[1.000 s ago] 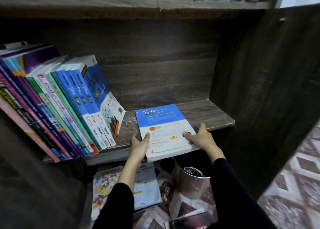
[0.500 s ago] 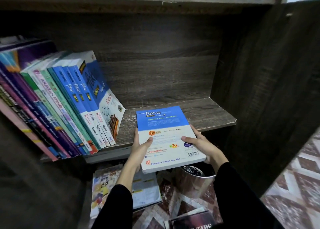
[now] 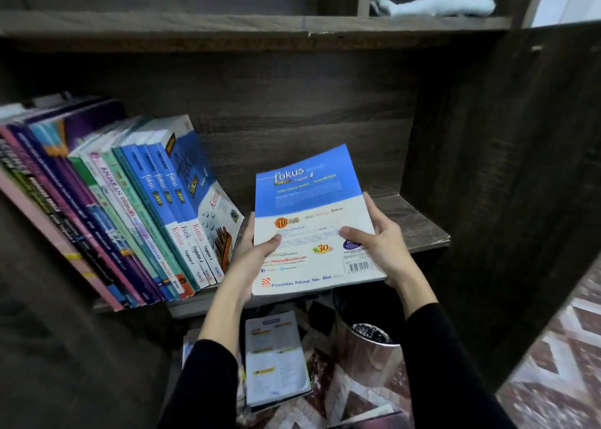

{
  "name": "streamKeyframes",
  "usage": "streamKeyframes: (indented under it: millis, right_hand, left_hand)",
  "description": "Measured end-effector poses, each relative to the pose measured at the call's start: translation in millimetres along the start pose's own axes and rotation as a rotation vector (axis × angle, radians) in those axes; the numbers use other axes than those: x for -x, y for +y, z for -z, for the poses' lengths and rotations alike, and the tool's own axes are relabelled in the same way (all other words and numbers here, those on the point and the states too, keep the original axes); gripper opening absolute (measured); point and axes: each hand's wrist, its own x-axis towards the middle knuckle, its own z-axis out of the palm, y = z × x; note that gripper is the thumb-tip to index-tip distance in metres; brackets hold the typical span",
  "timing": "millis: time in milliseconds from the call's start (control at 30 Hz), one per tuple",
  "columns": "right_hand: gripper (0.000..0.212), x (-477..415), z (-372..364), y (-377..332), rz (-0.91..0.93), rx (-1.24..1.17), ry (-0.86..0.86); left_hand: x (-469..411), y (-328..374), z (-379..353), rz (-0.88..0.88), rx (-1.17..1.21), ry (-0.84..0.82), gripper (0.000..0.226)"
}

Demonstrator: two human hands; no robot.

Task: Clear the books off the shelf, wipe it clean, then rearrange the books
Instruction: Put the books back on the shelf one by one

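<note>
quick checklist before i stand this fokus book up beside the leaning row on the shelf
1. Grip: left hand and right hand both hold the Fokus book, thumbs on the cover: ok.
2. Book lifted off the shelf board: ok.
3. Bare space between the row of books and the right wall: ok.
4. Row standing upright: not ok, it leans left.
5. Shelf wiped: cannot tell; the cloth lies on the shelf above.
</note>
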Motion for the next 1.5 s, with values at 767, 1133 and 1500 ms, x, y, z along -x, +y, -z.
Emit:
streamKeyframes:
  millis: [767, 1133, 1500]
  right_hand:
    - [0.058, 19, -181, -3, 0.831, 0.615, 0.178]
    - [0.035, 10, -215, 30, 0.413, 0.539, -0.036]
    - [0.071, -8, -203, 66, 0.071, 0.333, -0.294]
  left_hand:
    - [31, 186, 37, -0.717, -0.779, 0.36, 0.088]
    - [53, 160, 76, -0.776, -1.447, 0.493, 0.092]
    - [39, 123, 85, -0.706, -1.635, 0.532, 0.092]
